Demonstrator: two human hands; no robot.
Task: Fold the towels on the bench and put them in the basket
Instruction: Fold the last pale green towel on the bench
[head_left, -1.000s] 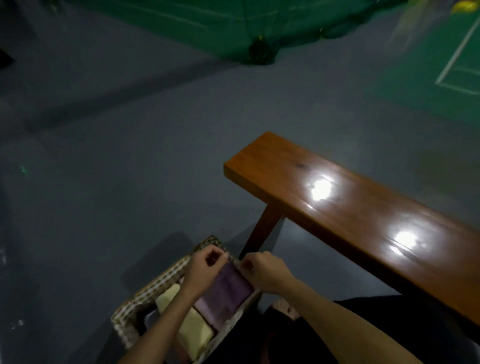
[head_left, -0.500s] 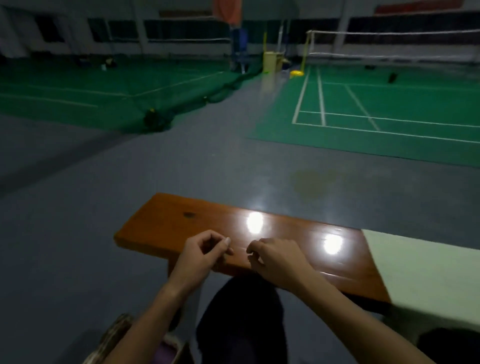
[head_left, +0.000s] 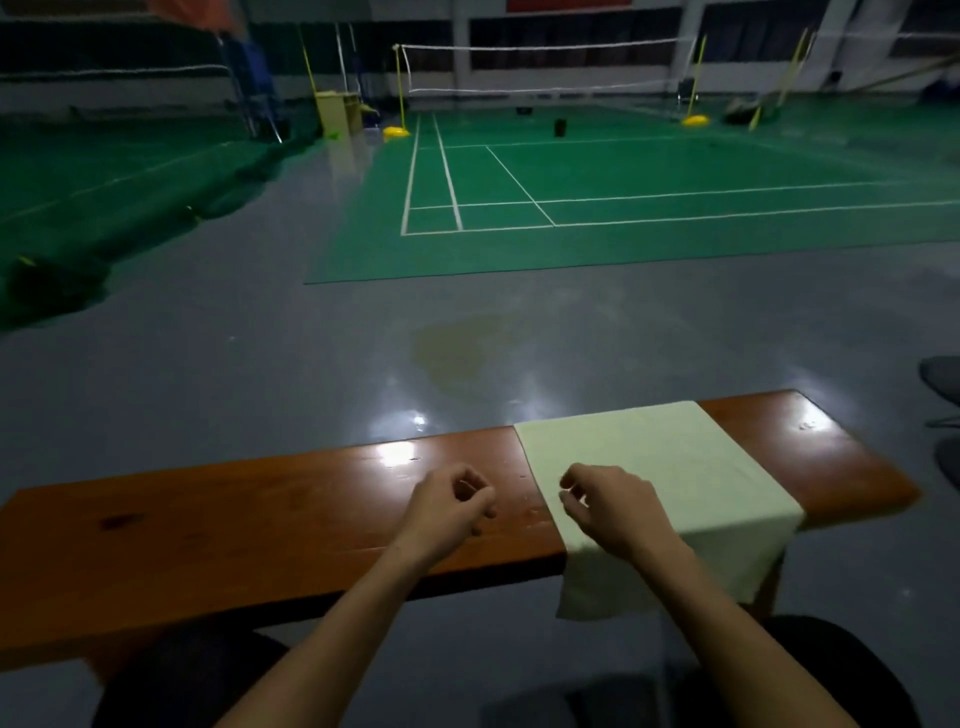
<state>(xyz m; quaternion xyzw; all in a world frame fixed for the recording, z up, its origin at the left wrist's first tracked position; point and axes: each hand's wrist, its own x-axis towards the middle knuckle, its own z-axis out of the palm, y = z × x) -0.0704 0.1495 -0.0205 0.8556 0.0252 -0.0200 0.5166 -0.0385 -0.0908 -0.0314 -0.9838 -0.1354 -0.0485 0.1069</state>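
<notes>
A pale green towel (head_left: 670, 467) lies spread flat across the right part of the wooden bench (head_left: 234, 525), and its near edge hangs over the front. My left hand (head_left: 451, 506) hovers over bare wood just left of the towel, fingers curled toward the thumb and holding nothing. Over the towel's left edge, my right hand (head_left: 607, 506) is curled the same way and holds nothing that I can see. The basket is out of view.
Grey floor stretches beyond the bench to a green badminton court (head_left: 597, 208) with a net (head_left: 540, 67). A dark chair edge (head_left: 943, 379) shows at the far right. My dark-clothed knees (head_left: 810, 670) sit under the bench's front edge.
My view swung up and right from the basket on the floor to the bench. Both hands left the purple towel in the basket and now hover by the green towel.
</notes>
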